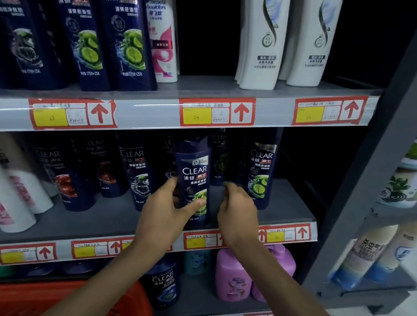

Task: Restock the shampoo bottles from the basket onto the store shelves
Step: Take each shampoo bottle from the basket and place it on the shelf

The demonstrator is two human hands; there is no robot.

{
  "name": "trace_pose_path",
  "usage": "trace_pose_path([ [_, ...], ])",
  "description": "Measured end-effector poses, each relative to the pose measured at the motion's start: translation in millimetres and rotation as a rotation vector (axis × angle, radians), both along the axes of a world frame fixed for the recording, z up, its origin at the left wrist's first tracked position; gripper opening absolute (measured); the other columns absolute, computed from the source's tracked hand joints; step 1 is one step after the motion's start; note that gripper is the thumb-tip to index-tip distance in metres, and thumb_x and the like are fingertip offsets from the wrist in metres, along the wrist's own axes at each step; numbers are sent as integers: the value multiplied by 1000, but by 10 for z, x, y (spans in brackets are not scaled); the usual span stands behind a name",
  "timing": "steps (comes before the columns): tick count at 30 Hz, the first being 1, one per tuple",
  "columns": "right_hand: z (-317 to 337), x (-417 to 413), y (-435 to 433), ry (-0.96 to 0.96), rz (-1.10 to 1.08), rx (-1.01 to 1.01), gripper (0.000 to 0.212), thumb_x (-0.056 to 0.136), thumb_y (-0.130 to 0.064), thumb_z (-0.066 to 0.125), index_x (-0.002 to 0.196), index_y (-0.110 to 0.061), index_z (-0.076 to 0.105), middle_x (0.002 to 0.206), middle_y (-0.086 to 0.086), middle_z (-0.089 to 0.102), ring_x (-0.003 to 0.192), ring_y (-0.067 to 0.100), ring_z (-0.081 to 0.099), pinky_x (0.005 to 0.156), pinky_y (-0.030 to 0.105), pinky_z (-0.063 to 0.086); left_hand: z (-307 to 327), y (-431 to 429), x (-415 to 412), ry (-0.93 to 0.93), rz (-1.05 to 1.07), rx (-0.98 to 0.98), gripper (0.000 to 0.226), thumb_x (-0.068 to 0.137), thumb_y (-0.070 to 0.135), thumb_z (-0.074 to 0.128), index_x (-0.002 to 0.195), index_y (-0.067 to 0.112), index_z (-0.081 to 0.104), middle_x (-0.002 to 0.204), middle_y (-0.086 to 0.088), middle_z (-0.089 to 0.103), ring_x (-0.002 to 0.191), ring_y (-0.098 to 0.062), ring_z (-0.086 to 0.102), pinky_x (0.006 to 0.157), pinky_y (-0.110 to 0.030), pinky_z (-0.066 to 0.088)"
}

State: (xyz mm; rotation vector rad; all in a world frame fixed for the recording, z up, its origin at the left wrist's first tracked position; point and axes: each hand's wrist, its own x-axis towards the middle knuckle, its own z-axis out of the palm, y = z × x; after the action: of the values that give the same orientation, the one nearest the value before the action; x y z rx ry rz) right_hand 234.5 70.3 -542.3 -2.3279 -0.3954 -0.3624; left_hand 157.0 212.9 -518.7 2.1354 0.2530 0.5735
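A dark blue Clear shampoo bottle with a green lime label stands upright near the front of the middle shelf. My left hand grips its lower part, thumb across the front and fingers behind its left side. Just right of the bottle, my right hand hovers with fingers loosely curled and nothing in it; whether it touches the bottle is unclear. The red basket sits at the bottom left under my left forearm, its contents hidden.
Another lime Clear bottle stands right of my hands, with darker Clear bottles to the left. White bottles and tall Clear bottles fill the top shelf. Purple bottles stand below. A second grey rack stands at right.
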Motion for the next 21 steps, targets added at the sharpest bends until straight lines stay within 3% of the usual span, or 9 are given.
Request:
trace_pose_path([
  [6, -13, 76, 143, 120, 48, -13, 66, 91, 7, 52, 153, -12, 41, 145, 11, 55, 127, 31, 57, 101, 41, 52, -40, 30, -4, -35, -9, 1, 51, 86, 42, 81, 132, 36, 60, 109, 22, 72, 94, 8, 66, 84, -35, 61],
  [11, -15, 93, 139, 138, -55, 149, 44, 91, 5, 50, 129, -12, 64, 116, 7, 70, 104, 22, 65, 89, 34, 55, -78, 9, 15, -66, 22, -62, 51, 82, 41, 85, 128, 34, 66, 105, 20, 74, 93, 5, 68, 84, -33, 62],
  [16, -22, -54, 54, 96, -91, 209, 36, 88, 5, 53, 113, -15, 69, 85, -5, 67, 82, 15, 64, 80, 38, 57, -69, -59, 104, -68, 35, -167, 45, 79, 35, 88, 121, 31, 72, 98, 19, 76, 90, 5, 70, 83, -28, 62],
  [19, -35, -140, -16, 80, -108, 218, 35, 89, 3, 55, 115, -16, 68, 84, -9, 66, 83, 13, 64, 81, 34, 55, -53, -157, 246, -79, 46, -195, 39, 79, 34, 89, 115, 29, 75, 94, 19, 76, 87, 5, 71, 80, -28, 63],
  [21, -32, -196, -52, 66, -90, 213, 36, 90, 2, 57, 120, -16, 66, 95, -6, 70, 90, 12, 65, 84, 31, 55, -43, -229, 371, -80, 57, -186, 38, 80, 34, 88, 115, 27, 76, 93, 17, 77, 86, 3, 71, 77, -28, 63],
])
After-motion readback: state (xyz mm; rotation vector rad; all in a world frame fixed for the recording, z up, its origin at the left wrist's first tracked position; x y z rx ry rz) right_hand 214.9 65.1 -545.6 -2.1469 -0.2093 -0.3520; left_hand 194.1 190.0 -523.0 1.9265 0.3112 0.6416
